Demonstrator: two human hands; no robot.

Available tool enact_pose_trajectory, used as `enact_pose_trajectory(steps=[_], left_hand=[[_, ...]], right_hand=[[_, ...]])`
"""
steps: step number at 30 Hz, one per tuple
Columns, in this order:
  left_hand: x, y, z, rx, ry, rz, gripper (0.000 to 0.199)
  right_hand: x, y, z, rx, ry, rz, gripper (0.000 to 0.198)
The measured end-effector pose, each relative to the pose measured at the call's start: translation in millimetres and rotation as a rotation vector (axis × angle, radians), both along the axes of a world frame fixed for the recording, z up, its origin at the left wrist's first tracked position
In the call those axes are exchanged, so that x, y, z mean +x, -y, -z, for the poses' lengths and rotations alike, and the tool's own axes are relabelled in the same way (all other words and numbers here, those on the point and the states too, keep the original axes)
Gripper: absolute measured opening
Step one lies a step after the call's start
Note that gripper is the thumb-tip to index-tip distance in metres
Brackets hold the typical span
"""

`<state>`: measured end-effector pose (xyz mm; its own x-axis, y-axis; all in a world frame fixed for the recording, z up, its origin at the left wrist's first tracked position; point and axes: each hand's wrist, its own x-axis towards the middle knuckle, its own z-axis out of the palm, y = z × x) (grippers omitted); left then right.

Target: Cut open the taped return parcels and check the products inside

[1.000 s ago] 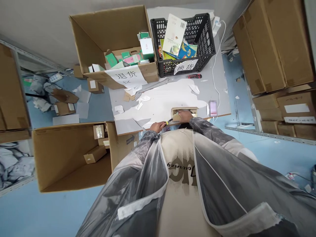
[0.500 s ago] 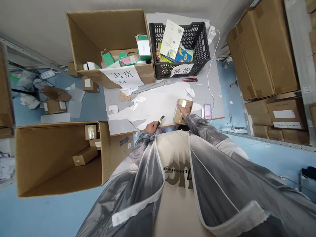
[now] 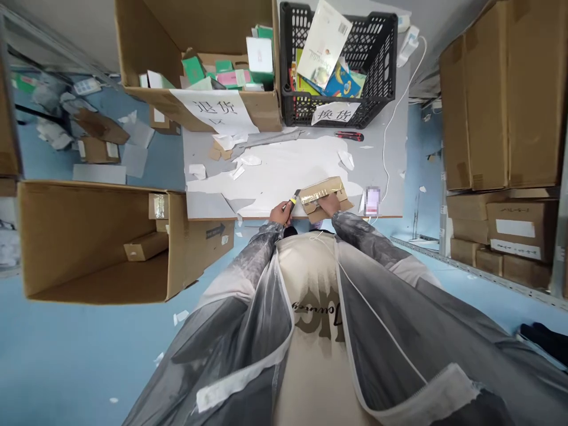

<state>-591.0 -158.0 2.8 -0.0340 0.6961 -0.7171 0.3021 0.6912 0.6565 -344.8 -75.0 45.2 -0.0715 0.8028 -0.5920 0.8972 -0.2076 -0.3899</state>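
Fingers [image 3: 286,208] of the L hand [image 3: 279,214] are curled round a small black-and-yellow cutter knife [image 3: 293,202], blade tip near the L end of a long brown cardboard box [image 3: 323,187] w/ shiny clear tape on top. R hand [image 3: 329,205] is on that box; its fingertips are hid, so can't tell if they pinch it or just press. The box is skewed at the near edge of the flat pale grey desk [image 3: 213,204], flaps loose on the near side. It looks light & fairly stiff, but the flaps will prob. bend & the tape may be slippy. Best hold: the firm far side, well off the blade.

On the desk: torn white paper scraps [image 3: 249,160], a red-and-black knife [image 3: 349,136] & a phone w/ a pinkish screen [image 3: 371,201] by a thin white cord [image 3: 387,157]. At the back: a holey black plastic crate [image 3: 375,102] w/ books [image 3: 323,47], next to a big brown carton [image 3: 266,109] w/ green & pink packs [image 3: 231,78]. Floor [image 3: 89,349] is blue; a metal shelf [image 3: 501,280] w/ brown boxes [image 3: 515,228] is on the R.
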Motion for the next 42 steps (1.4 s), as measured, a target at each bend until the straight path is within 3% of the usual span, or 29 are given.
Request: enact_pose_trajectory(steps=[2,5,10,15,22,29,32,37,42], left_hand=[[4.1,4.5,1.6,0.001,-0.011,-0.057,0.056],[6.9,17.5,3.8,-0.008,-0.026,-0.141,0.06],[7.7,46.7,5.9,-0.025,-0.005,-0.206,0.056],[19.2,64.7,10.1,-0.056,0.034,-0.246,0.057],[35.6,52.5,5.9,-0.008,-0.016,-0.304,0.065],[46.7,42.0,-4.7,-0.021,0.118,-0.43,0.068],[51.3,48.3,-9.5,0.023,0.091,-0.389,0.068],[60.8,60.2,-14.9,0.105,-0.143,-0.127,0.055],[69.6,59.4,-22.8,0.081,-0.313,-0.077,0.054]], right_hand=[[2.3,-4.0,6.6,-0.041,0.177,0.066,0.043],[3.6,-10.1,15.1,-0.02,0.281,-0.062,0.041],[-3.1,-6.2,24.9,0.084,0.198,-0.329,0.038],[-10.0,-7.4,20.2,0.194,0.099,-0.559,0.052],[-4.6,-47.3,12.0,0.312,-0.026,-0.836,0.064],[9.9,-89.0,21.8,0.185,-0.029,-1.041,0.07],[12.5,-98.8,26.4,0.198,-0.018,-1.073,0.074],[10.2,-99.1,28.6,0.238,-0.015,-1.105,0.071],[5.3,-94.0,18.4,0.217,0.025,-1.124,0.066]])
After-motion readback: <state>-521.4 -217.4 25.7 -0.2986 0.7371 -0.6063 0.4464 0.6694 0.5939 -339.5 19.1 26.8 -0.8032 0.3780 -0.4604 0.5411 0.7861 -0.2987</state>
